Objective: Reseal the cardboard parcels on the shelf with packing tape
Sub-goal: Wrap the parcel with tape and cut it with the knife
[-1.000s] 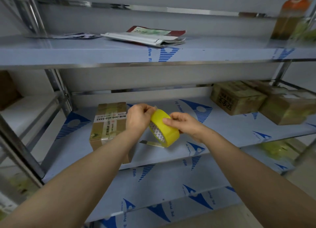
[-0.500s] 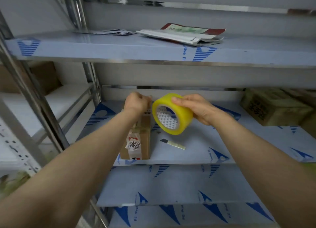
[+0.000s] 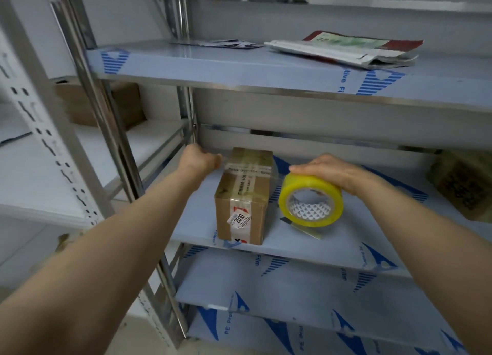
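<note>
**Tape drawn across one parcel, cut and further parcels to come**

Work is at an early stage, going by how things lie. A small brown cardboard parcel [image 3: 243, 195] stands near the front edge of the blue-filmed metal shelf [image 3: 332, 245], towards its left end, already wearing older bands of tape and a printed sticker on its near face. A thin clear tape strip [image 3: 253, 165] seems to run across the parcel's top, from its left edge to the yellow roll of packing tape [image 3: 310, 204].

The left hand [image 3: 201, 160] sits at the parcel's far left top edge. Its fingers are curled and hidden behind the back of the hand, so I cannot tell whether they pinch the strip's end or only press it down. The right hand [image 3: 323, 172] lies over the roll, fingers wrapped round its far side, holding it just right of the parcel and above the shelf.

A slim utility knife [image 3: 306, 228] lies on the shelf beneath the roll, near the front edge, untouched. The strip has yet to be smoothed and cut. At the shelf's right end, more cardboard parcels [image 3: 464, 185] wait, well apart from the hands, with no fresh tape that I can make out.
</note>
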Demonstrator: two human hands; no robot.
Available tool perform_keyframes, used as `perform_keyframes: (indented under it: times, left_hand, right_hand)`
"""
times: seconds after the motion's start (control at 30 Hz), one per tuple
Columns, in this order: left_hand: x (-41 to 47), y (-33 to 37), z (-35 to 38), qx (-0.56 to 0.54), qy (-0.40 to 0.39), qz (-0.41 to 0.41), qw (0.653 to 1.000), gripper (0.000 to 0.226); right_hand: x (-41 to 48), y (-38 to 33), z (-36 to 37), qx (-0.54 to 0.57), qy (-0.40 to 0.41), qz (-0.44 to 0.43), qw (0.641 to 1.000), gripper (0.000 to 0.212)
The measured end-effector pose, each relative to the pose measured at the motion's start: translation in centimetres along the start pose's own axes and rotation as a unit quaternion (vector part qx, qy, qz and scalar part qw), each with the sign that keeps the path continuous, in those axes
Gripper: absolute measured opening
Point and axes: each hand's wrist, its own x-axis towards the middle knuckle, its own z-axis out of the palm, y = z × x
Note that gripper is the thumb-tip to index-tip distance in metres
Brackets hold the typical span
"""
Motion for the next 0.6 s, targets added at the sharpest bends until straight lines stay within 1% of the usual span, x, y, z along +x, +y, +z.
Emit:
perform_keyframes:
  times: [0.03,0.13,0.23,0.3,0.47,0.6]
  left_hand:
    - [-0.3,-0.5,-0.1,-0.005,0.003,-0.012,1.000,0.026]
    - [-1.1,-2.0,-0.1,-0.029,0.005,-0.037,0.999,0.028]
    - [-1.5,-3.2,-0.1,-0.047,0.016,-0.054,0.997,0.021]
    - [-1.5,-3.8,-0.1,-0.056,0.021,-0.058,0.996,0.022]
    - [-1.6,-5.0,0.4,-0.074,0.033,-0.071,0.994,0.023]
    - [-1.7,-5.5,1.0,-0.077,0.029,-0.074,0.994,0.025]
  right_hand:
    - [0.2,-0.4,0.0,-0.013,-0.004,0.003,1.000,0.045]
    - [1.2,-1.3,0.5,-0.101,-0.010,0.003,0.995,0.043]
    - [1.9,-1.5,1.4,-0.160,-0.011,0.007,0.987,0.043]
    - [2.3,-1.5,2.0,-0.188,-0.013,0.005,0.982,0.042]
    - [3.0,-1.5,2.5,-0.219,-0.015,0.001,0.976,0.045]
    - [2.9,-1.3,2.5,-0.225,-0.020,0.004,0.974,0.043]
